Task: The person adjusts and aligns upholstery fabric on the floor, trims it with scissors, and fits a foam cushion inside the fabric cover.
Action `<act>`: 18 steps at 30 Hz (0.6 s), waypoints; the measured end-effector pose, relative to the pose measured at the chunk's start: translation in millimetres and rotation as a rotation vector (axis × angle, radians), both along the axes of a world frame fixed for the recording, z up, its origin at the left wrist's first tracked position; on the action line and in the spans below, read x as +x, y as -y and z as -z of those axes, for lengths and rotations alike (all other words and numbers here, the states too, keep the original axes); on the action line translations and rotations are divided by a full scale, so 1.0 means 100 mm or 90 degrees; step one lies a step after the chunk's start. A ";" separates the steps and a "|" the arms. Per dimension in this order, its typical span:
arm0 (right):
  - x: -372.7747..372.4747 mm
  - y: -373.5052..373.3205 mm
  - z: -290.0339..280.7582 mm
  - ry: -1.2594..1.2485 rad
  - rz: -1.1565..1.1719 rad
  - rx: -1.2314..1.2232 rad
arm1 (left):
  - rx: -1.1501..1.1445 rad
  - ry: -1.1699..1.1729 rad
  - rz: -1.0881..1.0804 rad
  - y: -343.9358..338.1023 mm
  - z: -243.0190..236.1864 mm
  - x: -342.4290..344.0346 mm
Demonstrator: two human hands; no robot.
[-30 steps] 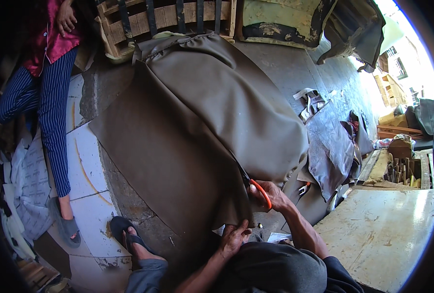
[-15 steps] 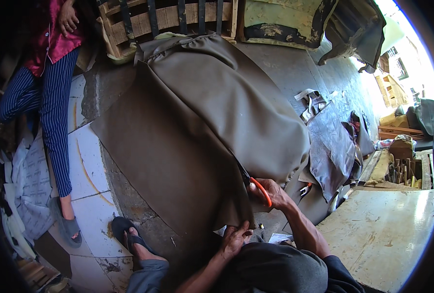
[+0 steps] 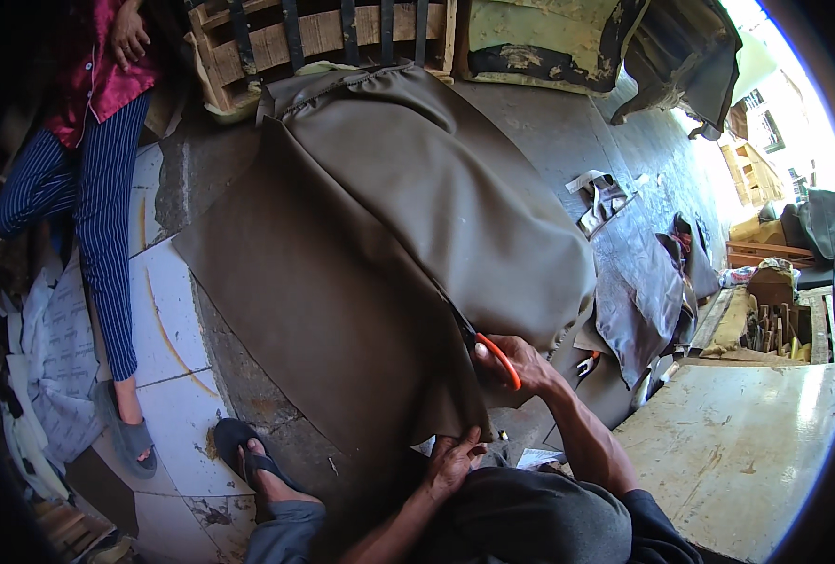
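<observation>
**An upholstery workshop, open to daylight**

The place looked like an upholstery workshop. A large brown sheet of leatherette (image 3: 380,244) lay spread over a rough concrete floor (image 3: 568,132), with offcuts (image 3: 638,291) scattered beside it. A bare wooden furniture frame (image 3: 323,38) and worn foam cushion (image 3: 540,42) stood behind, and timber pieces (image 3: 765,320) were stacked nearby.

Well left of our fingers stands a person in striped trousers (image 3: 98,216); far beyond them, a wooden crate (image 3: 314,38); right, grey fabric scraps (image 3: 638,301).
</observation>
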State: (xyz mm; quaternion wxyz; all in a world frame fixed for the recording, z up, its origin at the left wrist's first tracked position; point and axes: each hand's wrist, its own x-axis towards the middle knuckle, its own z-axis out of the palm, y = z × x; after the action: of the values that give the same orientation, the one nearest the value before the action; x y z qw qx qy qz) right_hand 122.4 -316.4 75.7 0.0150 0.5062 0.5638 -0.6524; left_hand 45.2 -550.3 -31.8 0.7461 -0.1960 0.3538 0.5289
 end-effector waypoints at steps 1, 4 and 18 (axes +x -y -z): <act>0.03 -0.01 0.02 0.001 -0.003 -0.007 | 0.022 -0.006 0.007 -0.01 -0.03 0.01; -0.04 -0.02 -0.05 0.026 -0.013 -0.006 | 0.045 -0.015 0.004 -0.01 0.00 -0.02; -0.18 -0.11 -0.05 0.013 -0.018 0.009 | 0.057 0.002 0.019 0.08 0.06 -0.05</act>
State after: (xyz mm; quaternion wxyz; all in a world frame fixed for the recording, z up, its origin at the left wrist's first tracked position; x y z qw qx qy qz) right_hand 104.5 -305.8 80.4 0.0262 0.5053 0.5753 -0.6427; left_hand 39.9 -558.2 -37.6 0.7624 -0.1579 0.3314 0.5329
